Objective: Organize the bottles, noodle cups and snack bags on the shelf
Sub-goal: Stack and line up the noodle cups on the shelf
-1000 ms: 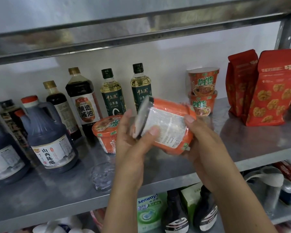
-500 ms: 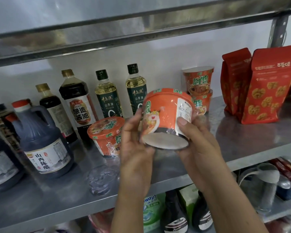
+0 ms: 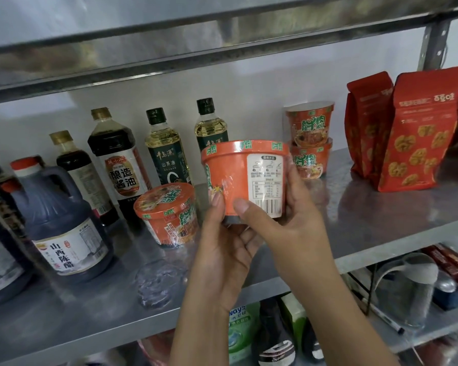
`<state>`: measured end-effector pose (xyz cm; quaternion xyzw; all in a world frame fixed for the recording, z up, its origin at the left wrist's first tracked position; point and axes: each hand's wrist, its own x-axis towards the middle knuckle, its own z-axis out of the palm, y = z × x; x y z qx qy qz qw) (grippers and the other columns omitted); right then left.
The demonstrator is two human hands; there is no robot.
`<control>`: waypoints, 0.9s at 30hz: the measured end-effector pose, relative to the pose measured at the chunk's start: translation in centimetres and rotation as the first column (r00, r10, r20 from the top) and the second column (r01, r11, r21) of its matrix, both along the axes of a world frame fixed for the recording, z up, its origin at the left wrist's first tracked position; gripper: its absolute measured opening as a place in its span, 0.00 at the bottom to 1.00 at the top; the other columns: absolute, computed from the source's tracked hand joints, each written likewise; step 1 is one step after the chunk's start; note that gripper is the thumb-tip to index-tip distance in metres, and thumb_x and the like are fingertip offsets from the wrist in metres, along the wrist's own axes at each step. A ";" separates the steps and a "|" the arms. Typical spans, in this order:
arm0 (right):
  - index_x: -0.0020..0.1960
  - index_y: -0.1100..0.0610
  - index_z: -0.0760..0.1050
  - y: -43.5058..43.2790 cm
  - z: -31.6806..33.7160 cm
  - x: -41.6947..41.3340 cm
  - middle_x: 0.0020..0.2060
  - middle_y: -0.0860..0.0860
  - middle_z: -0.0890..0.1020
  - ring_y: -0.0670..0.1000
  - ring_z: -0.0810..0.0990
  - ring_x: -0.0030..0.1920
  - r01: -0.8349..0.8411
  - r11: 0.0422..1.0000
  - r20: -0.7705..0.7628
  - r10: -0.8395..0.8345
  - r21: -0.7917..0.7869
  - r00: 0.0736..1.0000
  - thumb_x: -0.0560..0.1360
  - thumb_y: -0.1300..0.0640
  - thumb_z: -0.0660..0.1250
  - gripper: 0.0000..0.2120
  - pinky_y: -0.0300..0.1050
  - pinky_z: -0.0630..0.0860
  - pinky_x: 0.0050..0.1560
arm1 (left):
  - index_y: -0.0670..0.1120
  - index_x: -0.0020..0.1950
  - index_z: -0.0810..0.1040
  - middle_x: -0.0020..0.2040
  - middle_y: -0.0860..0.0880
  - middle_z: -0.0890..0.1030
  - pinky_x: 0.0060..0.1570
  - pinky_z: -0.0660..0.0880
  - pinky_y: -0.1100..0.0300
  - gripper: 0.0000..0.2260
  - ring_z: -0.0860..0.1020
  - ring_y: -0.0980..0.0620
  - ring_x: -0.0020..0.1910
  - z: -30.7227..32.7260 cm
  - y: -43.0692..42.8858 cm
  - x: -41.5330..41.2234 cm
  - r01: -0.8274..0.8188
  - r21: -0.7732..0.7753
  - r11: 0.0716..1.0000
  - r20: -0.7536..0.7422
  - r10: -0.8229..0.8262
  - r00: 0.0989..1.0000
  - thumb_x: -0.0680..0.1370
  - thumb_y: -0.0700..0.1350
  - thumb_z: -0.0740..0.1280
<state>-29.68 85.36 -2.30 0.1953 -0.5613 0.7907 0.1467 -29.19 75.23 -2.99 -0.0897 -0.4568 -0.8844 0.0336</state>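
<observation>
An orange noodle cup (image 3: 238, 175) is held upright in the air in front of the steel shelf (image 3: 381, 225), its white label facing me. My left hand (image 3: 222, 249) grips its lower left side and my right hand (image 3: 288, 228) its lower right side. A second noodle cup (image 3: 167, 215) stands on the shelf to the left of it. Two more cups are stacked (image 3: 311, 138) at the back. Dark sauce bottles (image 3: 117, 159), oil bottles (image 3: 167, 151) and a vinegar jug (image 3: 61, 223) line the left. Red snack bags (image 3: 418, 133) stand at the right.
The upper shelf (image 3: 222, 51) hangs low over the bottles. A clear plastic piece (image 3: 156, 283) lies near the front edge. A lower shelf carries a glass jug (image 3: 407, 286), a green pack (image 3: 239, 331) and dark bottles (image 3: 275, 336).
The held cup has been turned from lying on its side, through base-toward-me, to upright with its lid on top. Both hands stayed on it.
</observation>
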 end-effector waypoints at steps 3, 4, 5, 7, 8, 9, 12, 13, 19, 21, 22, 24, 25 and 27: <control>0.73 0.44 0.66 0.0 0.2 0.0 0.50 0.37 0.84 0.40 0.84 0.51 0.032 0.999 -0.006 -0.032 0.016 0.999 0.69 0.63 0.77 0.38 0.33 0.79 0.46 | 0.43 0.68 0.76 0.64 0.39 0.81 0.62 0.78 0.52 0.29 0.80 0.43 0.63 -0.1 0.1 0.0 0.001 0.034 0.999 -0.004 -0.001 1.000 0.74 0.60 0.65; 0.72 0.43 0.67 0.0 0.2 0.0 0.50 0.36 0.84 0.39 0.84 0.51 0.031 0.999 -0.009 -0.031 0.015 0.999 0.69 0.64 0.77 0.37 0.32 0.79 0.46 | 0.43 0.68 0.76 0.64 0.39 0.81 0.62 0.78 0.52 0.28 0.80 0.43 0.63 -0.2 0.1 0.0 -0.001 0.041 0.999 -0.009 0.002 1.000 0.74 0.60 0.65; 0.72 0.44 0.67 0.0 0.3 0.0 0.50 0.36 0.84 0.39 0.84 0.51 0.029 0.999 -0.014 -0.029 0.014 0.999 0.69 0.64 0.77 0.37 0.32 0.78 0.46 | 0.43 0.67 0.76 0.63 0.39 0.81 0.62 0.78 0.52 0.28 0.81 0.43 0.63 -0.2 0.1 -0.1 -0.006 0.047 0.999 -0.012 0.006 1.000 0.75 0.59 0.65; 0.74 0.46 0.66 -0.1 0.3 -0.1 0.51 0.37 0.84 0.39 0.84 0.52 0.024 1.000 -0.020 -0.024 0.015 1.000 0.69 0.64 0.77 0.38 0.32 0.79 0.46 | 0.43 0.66 0.77 0.63 0.40 0.82 0.61 0.79 0.52 0.27 0.81 0.43 0.62 -0.2 0.0 -0.1 0.003 0.059 0.998 -0.020 -0.002 1.000 0.74 0.59 0.65; 0.75 0.46 0.66 -0.1 0.3 -0.2 0.51 0.37 0.84 0.39 0.83 0.52 0.024 1.000 -0.024 -0.024 0.017 0.999 0.70 0.63 0.77 0.39 0.32 0.79 0.47 | 0.43 0.66 0.77 0.63 0.40 0.82 0.61 0.79 0.52 0.27 0.81 0.43 0.62 -0.1 0.0 -0.1 0.005 0.052 0.999 -0.022 -0.004 1.000 0.74 0.60 0.65; 0.74 0.45 0.66 -0.1 0.3 -0.3 0.51 0.37 0.84 0.39 0.83 0.53 0.021 1.000 -0.029 -0.021 0.022 0.999 0.70 0.63 0.77 0.38 0.33 0.79 0.48 | 0.44 0.67 0.77 0.62 0.40 0.82 0.60 0.79 0.52 0.28 0.81 0.43 0.61 -0.1 -0.1 -0.1 -0.005 0.030 1.000 -0.019 0.006 1.000 0.74 0.60 0.66; 0.67 0.43 0.72 -0.1 -0.4 -0.9 0.53 0.39 0.85 0.41 0.83 0.55 0.020 1.000 -0.027 -0.019 0.004 0.999 0.74 0.61 0.73 0.26 0.38 0.80 0.53 | 0.47 0.70 0.75 0.57 0.46 0.84 0.56 0.81 0.52 0.32 0.81 0.45 0.60 0.0 0.1 -0.5 -0.176 -0.101 0.979 -0.024 0.175 0.984 0.72 0.64 0.71; 0.65 0.42 0.75 -0.1 -0.7 -1.2 0.53 0.40 0.85 0.41 0.83 0.56 0.053 0.999 -0.016 -0.053 -0.010 0.998 0.76 0.60 0.71 0.21 0.38 0.79 0.55 | 0.48 0.71 0.74 0.57 0.49 0.84 0.58 0.80 0.51 0.34 0.81 0.48 0.60 -0.2 0.2 -0.8 -0.291 -0.165 0.942 -0.070 0.283 0.956 0.69 0.64 0.74; 0.56 0.51 0.80 1.0 -0.9 -2.8 0.50 0.50 0.87 0.49 0.85 0.55 0.053 0.937 0.280 0.049 -0.346 0.959 0.84 0.53 0.59 0.11 0.52 0.78 0.63 | 0.53 0.64 0.78 0.61 0.56 0.82 0.64 0.76 0.51 0.14 0.79 0.54 0.64 -0.3 0.6 -0.8 -0.467 -0.185 0.864 -0.298 0.404 0.865 0.79 0.51 0.68; 0.55 0.52 0.79 1.5 -0.6 -2.9 0.51 0.51 0.87 0.52 0.85 0.56 0.003 0.882 0.313 0.164 -0.471 0.935 0.83 0.46 0.58 0.14 0.53 0.78 0.61 | 0.49 0.61 0.80 0.59 0.53 0.83 0.59 0.78 0.56 0.15 0.81 0.55 0.60 -0.2 0.8 -0.6 -0.487 -0.174 0.856 -0.325 0.417 0.849 0.75 0.46 0.69; 0.56 0.51 0.78 1.6 -0.6 -2.9 0.52 0.51 0.87 0.53 0.85 0.57 -0.011 0.869 0.305 0.185 -0.494 0.934 0.82 0.44 0.57 0.15 0.53 0.78 0.60 | 0.48 0.60 0.80 0.58 0.51 0.83 0.55 0.79 0.60 0.15 0.81 0.57 0.58 -0.1 1.0 -0.6 -0.490 -0.175 0.854 -0.331 0.418 0.846 0.73 0.45 0.70; 0.56 0.50 0.78 1.7 -0.7 -2.8 0.54 0.52 0.86 0.53 0.85 0.56 -0.016 0.861 0.290 0.188 -0.508 0.938 0.83 0.45 0.57 0.14 0.54 0.77 0.61 | 0.48 0.59 0.80 0.58 0.51 0.84 0.51 0.78 0.65 0.16 0.82 0.58 0.55 -0.1 1.4 -0.7 -0.490 -0.186 0.852 -0.339 0.412 0.846 0.71 0.43 0.71; 0.56 0.49 0.78 1.8 -0.7 -2.7 0.53 0.52 0.86 0.53 0.85 0.56 -0.014 0.860 0.287 0.186 -0.511 0.940 0.83 0.45 0.58 0.13 0.54 0.77 0.61 | 0.48 0.59 0.80 0.57 0.53 0.84 0.50 0.78 0.65 0.16 0.82 0.59 0.55 -0.1 1.5 -0.7 -0.484 -0.191 0.854 -0.341 0.405 0.848 0.71 0.43 0.72; 0.57 0.50 0.78 2.0 -0.8 -2.9 0.54 0.52 0.86 0.53 0.85 0.56 -0.010 0.861 0.284 0.178 -0.508 0.942 0.83 0.46 0.58 0.13 0.55 0.77 0.62 | 0.48 0.58 0.80 0.54 0.55 0.85 0.49 0.78 0.67 0.16 0.82 0.60 0.53 -0.1 1.6 -0.8 -0.469 -0.193 0.862 -0.336 0.391 0.857 0.70 0.43 0.72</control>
